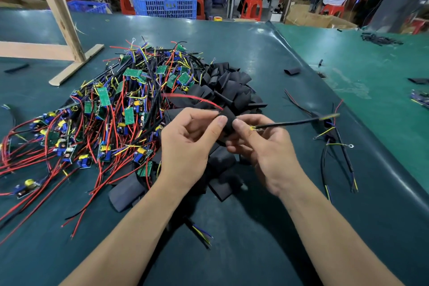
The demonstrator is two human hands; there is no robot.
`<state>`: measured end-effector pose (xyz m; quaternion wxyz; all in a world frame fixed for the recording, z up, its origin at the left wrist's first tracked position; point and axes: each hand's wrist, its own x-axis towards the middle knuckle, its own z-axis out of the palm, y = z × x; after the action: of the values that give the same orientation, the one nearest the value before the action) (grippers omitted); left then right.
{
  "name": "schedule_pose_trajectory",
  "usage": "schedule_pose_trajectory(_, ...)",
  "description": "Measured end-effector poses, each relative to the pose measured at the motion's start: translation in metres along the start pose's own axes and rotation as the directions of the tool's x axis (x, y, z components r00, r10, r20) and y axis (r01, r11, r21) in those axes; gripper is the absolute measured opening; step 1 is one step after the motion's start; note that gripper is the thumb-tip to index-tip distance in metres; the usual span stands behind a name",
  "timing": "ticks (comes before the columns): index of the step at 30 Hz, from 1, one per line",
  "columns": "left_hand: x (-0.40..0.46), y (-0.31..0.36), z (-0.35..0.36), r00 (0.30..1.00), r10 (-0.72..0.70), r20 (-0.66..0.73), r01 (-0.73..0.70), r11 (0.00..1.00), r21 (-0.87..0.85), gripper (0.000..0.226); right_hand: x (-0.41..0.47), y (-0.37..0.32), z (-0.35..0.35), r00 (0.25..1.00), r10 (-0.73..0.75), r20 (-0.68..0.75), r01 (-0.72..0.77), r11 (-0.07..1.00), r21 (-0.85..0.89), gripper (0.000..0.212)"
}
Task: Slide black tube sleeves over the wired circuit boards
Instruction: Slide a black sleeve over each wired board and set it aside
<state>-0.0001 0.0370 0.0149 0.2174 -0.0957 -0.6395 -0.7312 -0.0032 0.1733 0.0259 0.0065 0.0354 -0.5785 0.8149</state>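
Factory floor; heaped circuit boards (102, 109)

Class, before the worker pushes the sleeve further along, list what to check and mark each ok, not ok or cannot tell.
1. Left hand grips the black sleeve: ok.
2. Right hand pinches the black cable: ok.
3. Red wire exits the sleeve's far end: ok.
4. Board fully inside the sleeve: cannot tell, hidden.
5. More sleeves in the sleeve pile: ok.
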Motion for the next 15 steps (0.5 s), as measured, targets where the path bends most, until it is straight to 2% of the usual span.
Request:
schedule_pose_trajectory(3,0.002,0.002,0.001,0.992,-0.042,0.117,0.046,0.999,-0.026,0.020,0.001,-0.008,-0.006,0.996,0.070,0.047,-0.071,0.998,0.001,0.021)
schedule_pose_trajectory(4,0.002,0.003,0.001,0.989,-0.051,0.141,0.054,0.998,-0.017,0.024,0.002,-0.011,-0.009,0.998,0.065,0.022,-0.065,0.998,0.003,0.016)
schedule_pose_trajectory(6,0.000,0.003,0.001,0.985,-0.055,0.165,0.053,0.998,0.013,0.027,0.010,-0.019,-0.018,0.991,0.029,-0.131,-0.023,0.999,0.046,0.007)
schedule_pose_trajectory(8,-0.002,0.003,-0.002,0.987,-0.024,0.161,0.012,0.997,0.074,0.020,0.020,-0.029,-0.040,0.937,0.019,-0.348,0.016,0.995,0.097,0.016)
schedule_pose_trajectory(10,-0.001,0.002,-0.007,0.992,-0.013,0.124,-0.002,0.993,0.122,0.015,0.028,-0.035,-0.067,0.841,0.070,-0.536,0.019,0.987,0.159,0.018)
schedule_pose_trajectory(12,0.003,0.002,-0.012,0.997,-0.007,0.073,-0.004,0.989,0.145,0.013,0.032,-0.034,-0.089,0.767,0.167,-0.619,-0.014,0.970,0.244,0.016)
schedule_pose_trajectory(15,0.008,0.002,-0.017,1.000,0.023,0.004,-0.024,0.984,0.176,0.012,0.036,-0.029,-0.103,0.711,0.269,-0.649,0.010,0.920,0.393,0.012)
